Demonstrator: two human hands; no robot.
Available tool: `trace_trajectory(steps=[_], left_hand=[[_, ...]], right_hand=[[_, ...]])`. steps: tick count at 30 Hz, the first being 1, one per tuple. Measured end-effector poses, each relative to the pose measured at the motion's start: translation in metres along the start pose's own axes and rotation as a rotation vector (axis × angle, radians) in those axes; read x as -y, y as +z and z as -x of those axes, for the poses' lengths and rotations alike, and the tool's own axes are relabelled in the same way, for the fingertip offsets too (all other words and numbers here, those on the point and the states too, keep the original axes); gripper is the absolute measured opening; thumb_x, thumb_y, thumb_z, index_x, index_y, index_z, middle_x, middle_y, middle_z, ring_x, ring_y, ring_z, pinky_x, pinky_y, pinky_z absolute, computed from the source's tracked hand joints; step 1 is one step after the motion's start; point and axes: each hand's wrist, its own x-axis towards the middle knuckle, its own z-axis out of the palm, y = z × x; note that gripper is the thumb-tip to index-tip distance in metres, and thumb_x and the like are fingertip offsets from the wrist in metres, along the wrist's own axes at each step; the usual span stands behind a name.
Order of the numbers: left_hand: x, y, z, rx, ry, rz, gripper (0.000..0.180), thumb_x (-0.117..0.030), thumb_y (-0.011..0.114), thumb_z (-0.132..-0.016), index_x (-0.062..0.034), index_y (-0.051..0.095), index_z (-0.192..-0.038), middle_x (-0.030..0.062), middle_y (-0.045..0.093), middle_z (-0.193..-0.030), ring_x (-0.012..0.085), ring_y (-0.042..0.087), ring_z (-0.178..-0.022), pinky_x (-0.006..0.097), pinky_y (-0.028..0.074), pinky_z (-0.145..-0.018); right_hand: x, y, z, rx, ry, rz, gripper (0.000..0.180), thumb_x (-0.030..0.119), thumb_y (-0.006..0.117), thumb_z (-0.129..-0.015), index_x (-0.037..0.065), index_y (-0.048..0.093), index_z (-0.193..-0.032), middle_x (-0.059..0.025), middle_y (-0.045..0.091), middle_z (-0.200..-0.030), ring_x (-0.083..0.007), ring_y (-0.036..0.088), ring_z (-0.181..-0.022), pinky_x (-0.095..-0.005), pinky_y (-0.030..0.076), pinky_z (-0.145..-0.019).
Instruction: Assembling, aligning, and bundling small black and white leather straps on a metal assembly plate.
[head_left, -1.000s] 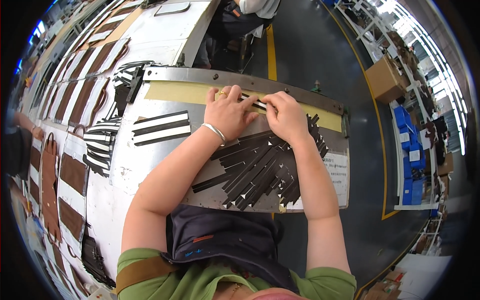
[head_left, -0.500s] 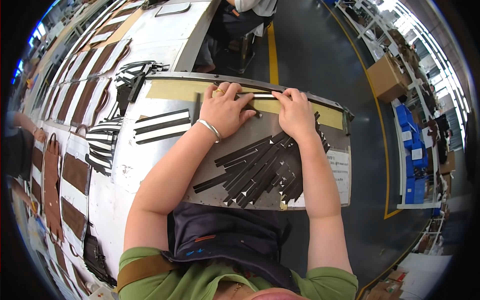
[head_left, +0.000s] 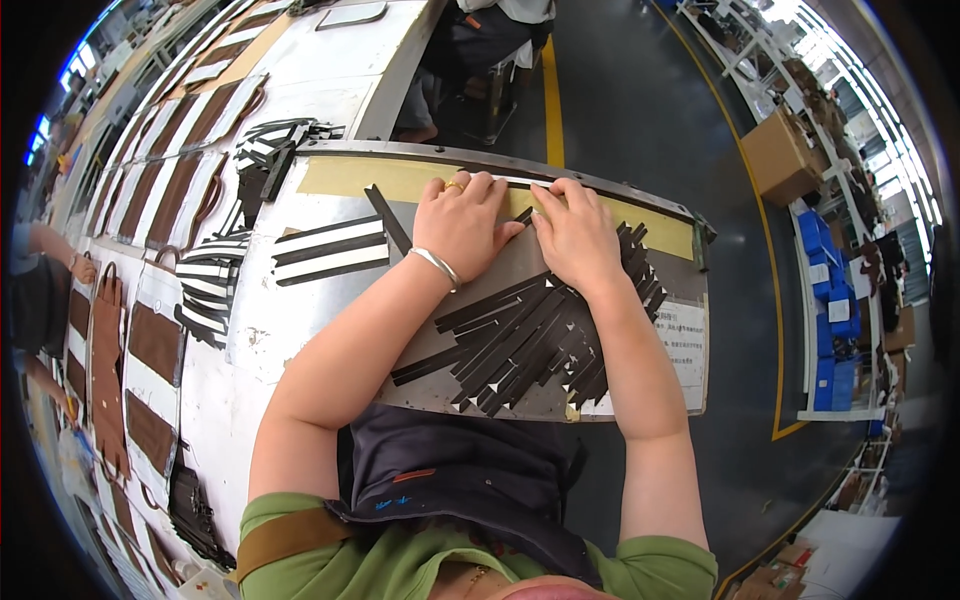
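My left hand [head_left: 463, 228], with a ring and a silver bangle, bends its fingers over a narrow black-and-white strip [head_left: 516, 183] along the board's far rail. Its thumb points right, toward my right hand [head_left: 577, 236], whose fingertips press on the same strip. Most of that strip is hidden under the fingers. A dark end of another strip [head_left: 524, 216] shows between the hands. Left of my left hand, a loose black strip [head_left: 388, 220] lies slanted. Black-and-white strips [head_left: 330, 250] lie side by side farther left. A heap of black strips [head_left: 520, 340] spreads below my hands.
The metal board [head_left: 420, 390] has a yellow band [head_left: 370, 180] along its raised far rail. Bundled strips [head_left: 207, 290] and brown-and-white striped panels [head_left: 152, 345] cover the left table. Another person [head_left: 500, 40] sits beyond; blue bins [head_left: 826, 270] fill shelving at right.
My hands have come closer together along the strip, the right one moving left. The loose black strip beside my left hand now lies more slanted. The view has shifted slightly.
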Motion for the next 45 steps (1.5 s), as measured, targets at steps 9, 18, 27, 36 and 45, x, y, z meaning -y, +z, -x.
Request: trace_trajectory(steps=[9, 18, 27, 36, 45], left_hand=[[0.000, 0.014, -0.002, 0.075, -0.061, 0.008, 0.047, -0.047, 0.061, -0.087, -0.0093, 0.064, -0.116, 0.0059, 0.060, -0.105, 0.0220, 0.059, -0.105, 0.040, 0.039, -0.091], [-0.003, 0.003, -0.008, 0.173, -0.055, -0.013, 0.043, -0.044, 0.061, -0.088, -0.0126, 0.066, -0.117, 0.0048, 0.061, -0.106, 0.0222, 0.061, -0.101, 0.039, 0.041, -0.091], [0.005, 0.003, -0.005, 0.052, -0.024, 0.007, 0.033, -0.038, 0.063, -0.088, -0.0165, 0.067, -0.113, 0.0029, 0.061, -0.104, 0.0227, 0.060, -0.101, 0.041, 0.042, -0.092], [0.073, -0.068, -0.009, 0.473, -0.512, -0.101, 0.032, -0.040, 0.069, -0.084, -0.0164, 0.069, -0.106, 0.0119, 0.067, -0.098, 0.0311, 0.066, -0.093, 0.041, 0.050, -0.083], [0.018, -0.037, -0.010, 0.568, 0.010, 0.681, 0.024, -0.007, 0.073, -0.074, -0.0082, 0.068, -0.098, 0.0099, 0.066, -0.092, 0.0252, 0.066, -0.087, 0.036, 0.052, -0.078]], right_hand=[[-0.003, 0.004, -0.002, -0.006, 0.002, -0.056, 0.032, 0.021, 0.062, -0.089, 0.011, 0.066, -0.120, -0.0052, 0.058, -0.109, -0.0245, 0.057, -0.105, -0.0397, 0.047, -0.090], [-0.003, 0.000, -0.004, -0.044, -0.011, -0.047, 0.027, 0.016, 0.061, -0.088, 0.015, 0.070, -0.114, -0.0045, 0.059, -0.102, -0.0251, 0.060, -0.096, -0.0390, 0.049, -0.085], [-0.005, 0.006, -0.006, -0.074, -0.059, -0.093, 0.027, 0.016, 0.062, -0.087, 0.014, 0.069, -0.113, -0.0029, 0.060, -0.101, -0.0243, 0.058, -0.101, -0.0389, 0.047, -0.088], [-0.001, -0.003, -0.006, -0.049, -0.026, -0.235, 0.022, 0.012, 0.062, -0.087, 0.014, 0.070, -0.107, -0.0033, 0.060, -0.102, -0.0256, 0.057, -0.096, -0.0372, 0.049, -0.088], [-0.021, -0.007, -0.006, 0.088, -0.059, -0.327, 0.017, 0.005, 0.060, -0.081, 0.011, 0.070, -0.092, -0.0047, 0.065, -0.102, -0.0278, 0.058, -0.095, -0.0387, 0.048, -0.087]])
